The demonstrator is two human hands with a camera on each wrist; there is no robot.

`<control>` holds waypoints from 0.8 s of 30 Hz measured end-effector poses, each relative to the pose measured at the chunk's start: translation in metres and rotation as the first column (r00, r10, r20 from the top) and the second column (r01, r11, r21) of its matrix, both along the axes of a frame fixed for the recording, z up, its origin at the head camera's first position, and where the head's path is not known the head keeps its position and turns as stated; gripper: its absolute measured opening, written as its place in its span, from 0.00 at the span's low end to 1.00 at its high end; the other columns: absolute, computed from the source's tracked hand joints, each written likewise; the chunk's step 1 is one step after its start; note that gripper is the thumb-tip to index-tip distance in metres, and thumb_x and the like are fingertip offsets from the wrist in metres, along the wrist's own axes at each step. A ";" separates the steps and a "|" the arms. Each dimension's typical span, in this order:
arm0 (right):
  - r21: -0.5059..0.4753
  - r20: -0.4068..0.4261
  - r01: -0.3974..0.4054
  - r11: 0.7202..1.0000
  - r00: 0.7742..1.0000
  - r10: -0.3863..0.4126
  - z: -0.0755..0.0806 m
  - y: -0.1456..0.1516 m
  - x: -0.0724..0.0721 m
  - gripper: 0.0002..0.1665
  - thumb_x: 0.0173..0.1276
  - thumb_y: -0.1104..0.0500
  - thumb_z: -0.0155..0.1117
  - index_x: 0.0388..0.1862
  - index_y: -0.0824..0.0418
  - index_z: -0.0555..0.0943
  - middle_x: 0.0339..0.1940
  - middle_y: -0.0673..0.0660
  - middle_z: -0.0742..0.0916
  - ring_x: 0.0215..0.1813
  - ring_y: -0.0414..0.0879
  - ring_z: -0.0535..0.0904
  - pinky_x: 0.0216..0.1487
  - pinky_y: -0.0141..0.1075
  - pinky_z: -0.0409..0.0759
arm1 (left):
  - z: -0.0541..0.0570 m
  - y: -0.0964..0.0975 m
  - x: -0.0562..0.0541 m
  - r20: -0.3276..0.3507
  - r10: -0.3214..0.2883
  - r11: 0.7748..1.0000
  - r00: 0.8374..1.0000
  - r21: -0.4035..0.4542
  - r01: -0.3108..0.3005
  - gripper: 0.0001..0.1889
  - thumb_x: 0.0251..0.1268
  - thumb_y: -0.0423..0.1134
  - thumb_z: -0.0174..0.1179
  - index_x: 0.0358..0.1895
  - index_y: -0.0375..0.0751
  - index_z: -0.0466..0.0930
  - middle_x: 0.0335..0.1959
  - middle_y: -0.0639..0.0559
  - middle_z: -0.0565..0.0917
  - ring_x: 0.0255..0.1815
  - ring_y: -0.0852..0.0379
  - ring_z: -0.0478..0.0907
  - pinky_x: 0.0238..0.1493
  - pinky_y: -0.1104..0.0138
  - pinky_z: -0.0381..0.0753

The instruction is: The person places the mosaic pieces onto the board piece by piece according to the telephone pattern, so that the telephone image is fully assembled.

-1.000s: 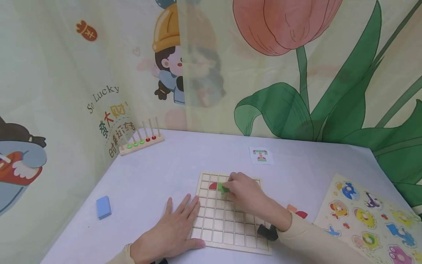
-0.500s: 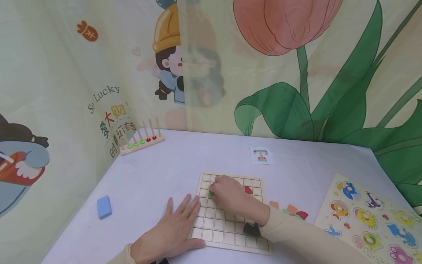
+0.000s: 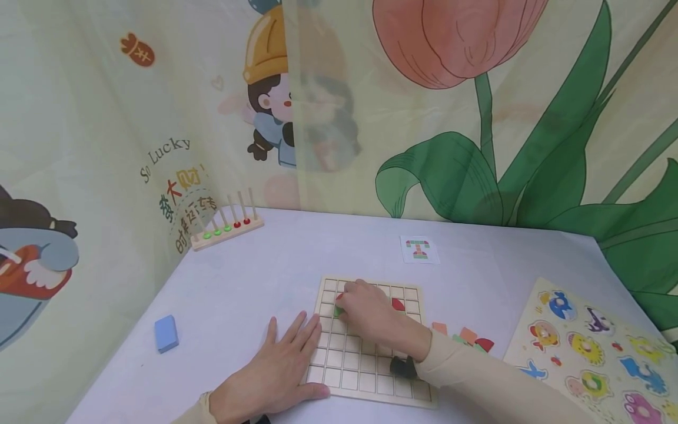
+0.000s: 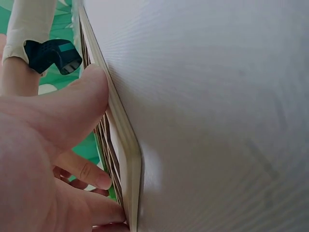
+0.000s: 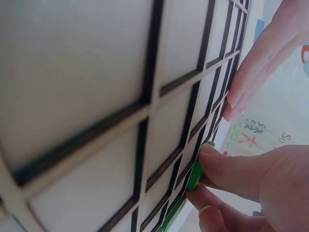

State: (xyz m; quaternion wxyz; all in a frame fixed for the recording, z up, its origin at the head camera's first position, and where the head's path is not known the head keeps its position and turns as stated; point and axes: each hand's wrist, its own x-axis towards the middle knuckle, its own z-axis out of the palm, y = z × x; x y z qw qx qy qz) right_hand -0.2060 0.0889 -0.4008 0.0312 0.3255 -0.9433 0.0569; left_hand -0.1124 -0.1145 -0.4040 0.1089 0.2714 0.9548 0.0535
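A wooden grid board [image 3: 352,359] lies on the table with square cells. My left hand [image 3: 275,368] rests along its left edge, fingers straight and spread; in the left wrist view the thumb [image 4: 89,92] touches the board's side. Over the upper-left cells, my right hand [image 3: 365,309] pinches a green piece [image 5: 195,175] between thumb and fingertips, at the grid's surface. Part of a red piece [image 3: 340,297] shows just beyond those fingers, and another green piece [image 5: 169,220] lies further along in the right wrist view. A red rounded piece [image 3: 398,304] sits in an upper-right cell.
Loose orange pieces [image 3: 439,328], green ones and a red piece [image 3: 484,344] lie right of the board. Behind it is a pattern card [image 3: 419,249]. An animal puzzle board [image 3: 588,353] occupies the right, a blue block [image 3: 166,334] the left, a bead rack [image 3: 228,231] the back left.
My right hand has moved left across the board's upper rows with a green piece, uncovering the red piece on the right. It has hardly moved in the last half second. The left hand stays put.
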 end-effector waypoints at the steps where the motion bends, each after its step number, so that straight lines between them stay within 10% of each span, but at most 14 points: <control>1: -0.004 0.007 0.003 1.000 1.000 -0.003 0.000 0.000 0.000 0.02 0.63 0.60 0.75 0.33 0.52 0.90 0.27 0.50 0.82 0.29 0.42 0.69 0.28 0.29 0.66 | 0.000 0.000 0.000 0.001 0.001 1.000 1.000 -0.002 -0.001 0.56 0.63 0.76 0.53 0.80 0.34 0.56 0.84 0.42 0.55 0.86 0.40 0.49 0.71 0.24 0.49; 15: -0.061 0.052 -0.001 0.998 0.999 0.004 0.000 0.006 -0.003 0.05 0.61 0.60 0.78 0.29 0.51 0.88 0.25 0.47 0.80 0.29 0.41 0.69 0.27 0.30 0.66 | 0.001 0.000 0.000 -0.002 -0.001 1.000 1.000 0.007 0.001 0.56 0.63 0.76 0.53 0.80 0.34 0.56 0.84 0.42 0.56 0.86 0.40 0.50 0.70 0.24 0.50; 24: -0.155 0.054 0.061 0.986 0.997 -0.053 0.005 0.034 0.000 0.15 0.64 0.57 0.76 0.50 0.49 0.91 0.31 0.48 0.85 0.30 0.39 0.70 0.29 0.30 0.69 | 0.000 0.002 0.000 0.017 0.015 1.000 1.000 -0.001 -0.015 0.56 0.62 0.76 0.53 0.81 0.35 0.55 0.84 0.43 0.55 0.86 0.40 0.49 0.72 0.25 0.49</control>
